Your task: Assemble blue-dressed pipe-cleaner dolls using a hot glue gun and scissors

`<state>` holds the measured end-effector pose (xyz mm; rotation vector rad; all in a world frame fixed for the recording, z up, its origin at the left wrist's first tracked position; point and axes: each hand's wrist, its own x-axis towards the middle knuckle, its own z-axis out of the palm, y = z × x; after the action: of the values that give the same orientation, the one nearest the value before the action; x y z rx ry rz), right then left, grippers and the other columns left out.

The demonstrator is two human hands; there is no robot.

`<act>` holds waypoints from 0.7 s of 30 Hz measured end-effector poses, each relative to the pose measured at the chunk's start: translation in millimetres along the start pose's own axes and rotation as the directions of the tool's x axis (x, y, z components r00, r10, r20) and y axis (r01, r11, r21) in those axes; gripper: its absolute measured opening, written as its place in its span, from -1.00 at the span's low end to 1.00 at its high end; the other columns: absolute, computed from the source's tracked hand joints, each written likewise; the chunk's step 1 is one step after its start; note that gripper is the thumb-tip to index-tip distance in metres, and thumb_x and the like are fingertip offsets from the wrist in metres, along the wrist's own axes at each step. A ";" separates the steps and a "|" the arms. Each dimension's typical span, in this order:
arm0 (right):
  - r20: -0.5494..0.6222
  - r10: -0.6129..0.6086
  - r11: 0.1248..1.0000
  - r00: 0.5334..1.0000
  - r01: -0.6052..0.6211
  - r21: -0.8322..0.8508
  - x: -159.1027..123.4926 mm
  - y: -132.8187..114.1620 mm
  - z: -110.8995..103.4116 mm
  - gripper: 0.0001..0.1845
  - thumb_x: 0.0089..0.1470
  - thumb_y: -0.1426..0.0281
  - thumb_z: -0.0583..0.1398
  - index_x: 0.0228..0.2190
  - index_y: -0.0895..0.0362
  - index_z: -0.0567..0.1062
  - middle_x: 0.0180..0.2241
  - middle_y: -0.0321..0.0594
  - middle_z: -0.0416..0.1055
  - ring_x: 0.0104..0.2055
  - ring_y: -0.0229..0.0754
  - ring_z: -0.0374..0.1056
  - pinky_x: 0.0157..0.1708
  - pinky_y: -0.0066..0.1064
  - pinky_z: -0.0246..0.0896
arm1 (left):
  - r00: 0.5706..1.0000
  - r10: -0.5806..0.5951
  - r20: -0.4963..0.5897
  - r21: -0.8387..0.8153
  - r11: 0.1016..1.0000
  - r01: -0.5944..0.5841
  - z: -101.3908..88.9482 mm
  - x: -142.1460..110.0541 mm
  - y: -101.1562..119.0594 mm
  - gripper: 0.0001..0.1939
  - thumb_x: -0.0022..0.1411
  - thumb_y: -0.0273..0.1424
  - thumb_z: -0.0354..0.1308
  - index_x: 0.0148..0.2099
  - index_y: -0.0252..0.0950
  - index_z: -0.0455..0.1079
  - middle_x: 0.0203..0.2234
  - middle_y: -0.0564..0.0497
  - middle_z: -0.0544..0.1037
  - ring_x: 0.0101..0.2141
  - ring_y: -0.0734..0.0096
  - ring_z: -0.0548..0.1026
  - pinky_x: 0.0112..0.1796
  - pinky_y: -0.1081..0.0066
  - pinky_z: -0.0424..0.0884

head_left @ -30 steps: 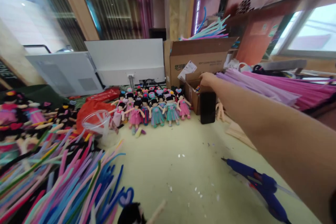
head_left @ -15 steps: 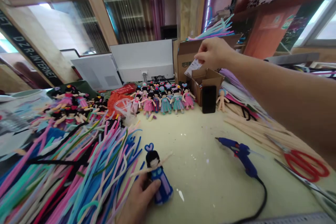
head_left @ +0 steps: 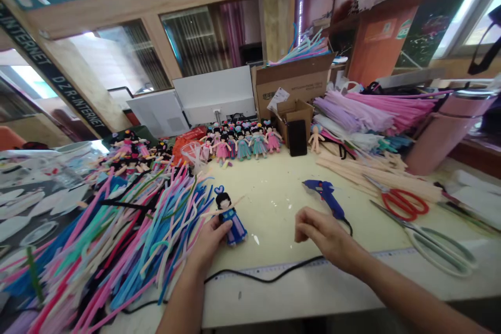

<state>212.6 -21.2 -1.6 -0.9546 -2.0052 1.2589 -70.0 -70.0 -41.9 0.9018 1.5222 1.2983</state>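
A small doll [head_left: 234, 222] in a blue dress, with black hair and a blue heart on its head, stands tilted on the table. My left hand [head_left: 213, 232] is closed round its side, the thumb on the dress. My right hand [head_left: 315, 229] is over the table to the right of the doll, fingers pinched together; what they hold, if anything, is hidden. Just beyond that hand lies a blue glue gun [head_left: 324, 195], its black cord running toward the front edge.
Loose pipe cleaners [head_left: 156, 224] cover the left side. Finished dolls [head_left: 242, 146] stand at the back beside a small open carton [head_left: 295, 112] and a black phone [head_left: 297, 138]. Red-handled scissors [head_left: 405, 203], green-and-white-handled scissors [head_left: 442, 250] and a pink bottle [head_left: 442, 130] are at right.
My right hand has come down from above the small carton to the table near the glue gun. The white printed packet it held now sticks up at the carton. My left hand keeps the doll.
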 end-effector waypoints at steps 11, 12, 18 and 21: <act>-0.162 0.135 0.937 0.977 -0.073 0.343 -37.5 -13.2 -46.6 -0.79 -0.07 0.24 0.22 -0.54 0.10 0.36 -0.55 -0.25 0.46 -0.46 -0.22 0.41 -0.39 -0.36 0.32 | 0.996 0.075 0.046 -0.032 0.997 -0.073 36.5 23.7 53.0 -0.64 -0.17 -0.17 0.36 -0.44 -0.32 0.36 -0.69 0.17 0.35 -0.68 0.58 0.24 -0.59 0.52 0.10; -0.195 0.114 0.941 0.974 -0.043 0.337 -33.9 -20.4 -55.8 -0.78 -0.08 0.22 0.24 -0.54 0.10 0.37 -0.55 -0.24 0.46 -0.46 -0.22 0.42 -0.39 -0.36 0.33 | 0.995 0.079 0.054 -0.062 0.995 -0.076 43.0 30.3 57.2 -0.62 -0.19 -0.16 0.37 -0.42 -0.33 0.38 -0.68 0.16 0.37 -0.67 0.57 0.27 -0.58 0.52 0.11; -0.374 0.035 0.960 0.927 0.073 0.271 8.7 -47.3 -112.9 -0.67 -0.20 0.17 0.31 -0.58 0.14 0.36 -0.57 -0.26 0.46 -0.51 -0.23 0.44 -0.42 -0.36 0.39 | 0.994 0.014 0.105 -0.235 0.972 0.011 77.5 61.7 49.5 -0.57 -0.21 -0.15 0.38 -0.36 -0.34 0.41 -0.61 0.07 0.50 -0.60 0.49 0.40 -0.56 0.52 0.21; -0.410 -0.003 0.966 0.912 0.109 0.234 44.7 -54.8 -136.4 -0.71 -0.22 0.23 0.31 -0.58 0.16 0.37 -0.58 -0.29 0.45 -0.51 -0.26 0.44 -0.41 -0.39 0.40 | 0.994 -0.032 0.107 -0.255 0.965 0.058 84.0 70.5 29.6 -0.60 -0.21 -0.17 0.39 -0.38 -0.34 0.44 -0.66 0.09 0.48 -0.66 0.51 0.37 -0.59 0.52 0.22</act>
<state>277.9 67.1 105.8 -0.9357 -1.4991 1.1390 -13.5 27.5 -27.8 0.7496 1.2535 1.3592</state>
